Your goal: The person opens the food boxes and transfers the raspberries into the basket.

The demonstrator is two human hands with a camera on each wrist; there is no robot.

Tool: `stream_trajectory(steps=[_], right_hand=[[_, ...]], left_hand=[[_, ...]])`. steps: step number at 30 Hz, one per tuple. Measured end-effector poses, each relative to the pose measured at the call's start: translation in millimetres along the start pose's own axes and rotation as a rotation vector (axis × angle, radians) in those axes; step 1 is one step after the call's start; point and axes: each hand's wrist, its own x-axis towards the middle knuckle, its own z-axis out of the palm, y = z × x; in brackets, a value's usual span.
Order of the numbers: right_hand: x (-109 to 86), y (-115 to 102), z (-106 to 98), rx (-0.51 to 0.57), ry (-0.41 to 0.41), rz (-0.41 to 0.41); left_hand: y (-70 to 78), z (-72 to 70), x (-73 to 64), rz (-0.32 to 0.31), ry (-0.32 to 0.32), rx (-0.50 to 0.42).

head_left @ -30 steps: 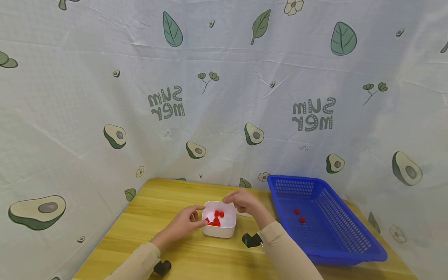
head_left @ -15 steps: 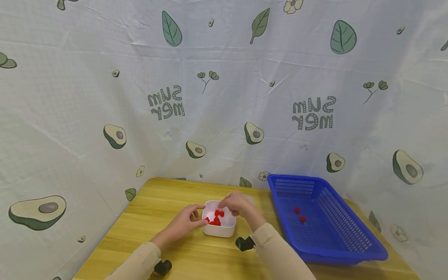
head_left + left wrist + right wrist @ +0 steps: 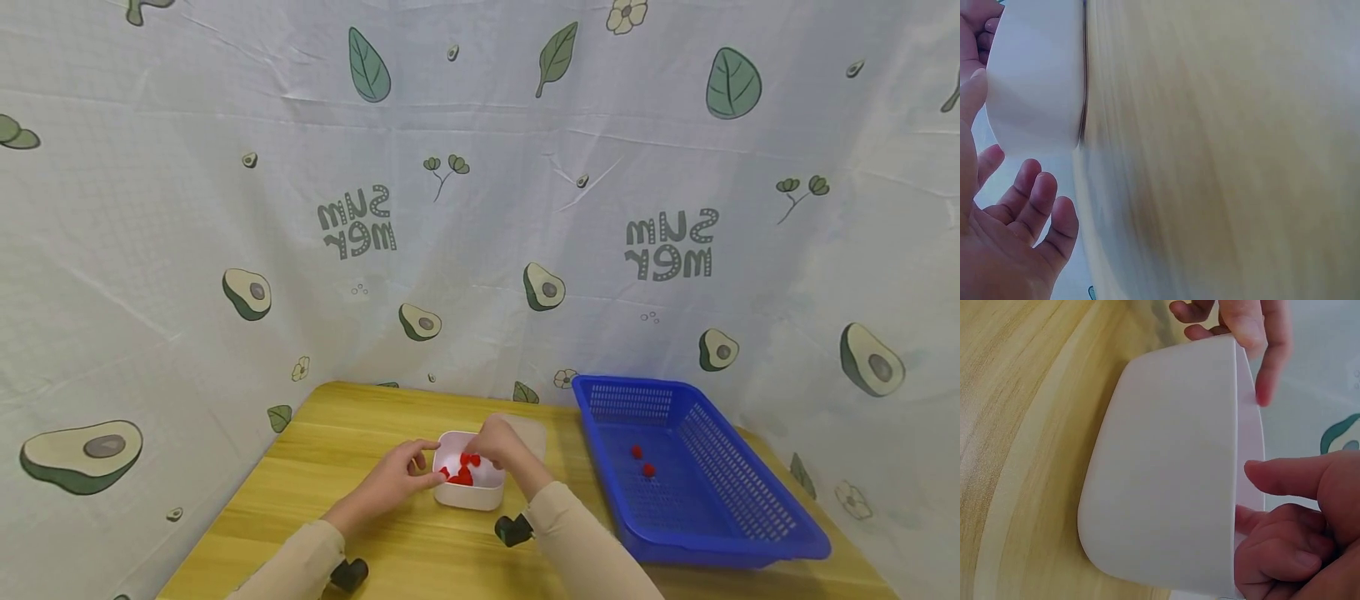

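Note:
A white square box (image 3: 469, 497) stands upright on the wooden table, holding several small red pieces (image 3: 461, 477), roundish like berries or pompoms. At its left side my left hand (image 3: 393, 479) holds the rim, thumb at the near corner and index finger at the far one. The other left fingers (image 3: 1042, 190) stay off the box, loosely bent. My right hand (image 3: 506, 446) reaches over the right rim into the box. In the right wrist view the right thumb (image 3: 1291, 475) stands apart from the index finger, whose tip is hidden inside.
To the right stands a blue perforated basket (image 3: 720, 533) with two more red pieces (image 3: 642, 462) inside. A pale flat lid-like piece (image 3: 534, 433) lies on the table behind my right hand. A patterned curtain (image 3: 480, 333) hangs along the table's back edge.
My right hand has moved left and down from the box's right rim into the box, uncovering the pale flat piece. The left hand and the box have stayed in place.

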Motion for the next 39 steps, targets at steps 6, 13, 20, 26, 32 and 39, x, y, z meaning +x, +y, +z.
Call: stream_trajectory(steps=[6, 13, 20, 26, 32, 39], right_hand=[[-3.0, -4.1, 4.1, -0.085, 0.009, -0.039], [-3.8, -7.0, 5.4, -0.134, 0.007, -0.023], [1.5, -6.0, 9.3, -0.091, -0.004, -0.001], [1.3, -7.3, 13.2, -0.005, -0.036, 0.015], [0.8, -8.1, 17.5, 0.008, -0.045, 0.021], [2.1, -6.3, 24.3, 0.05, -0.005, 0.029]], left_hand=[[-2.1, 0.1, 0.9, 0.011, 0.0, -0.01], [1.2, 0.7, -0.4, -0.003, -0.004, -0.014], [3.2, 0.3, -1.0, -0.018, -0.007, -0.002], [0.6, 0.5, -0.6, -0.024, -0.004, -0.008], [0.5, 0.2, -0.3, -0.013, -0.007, -0.009], [-0.8, 0.3, 0.4, -0.009, -0.008, -0.016]])
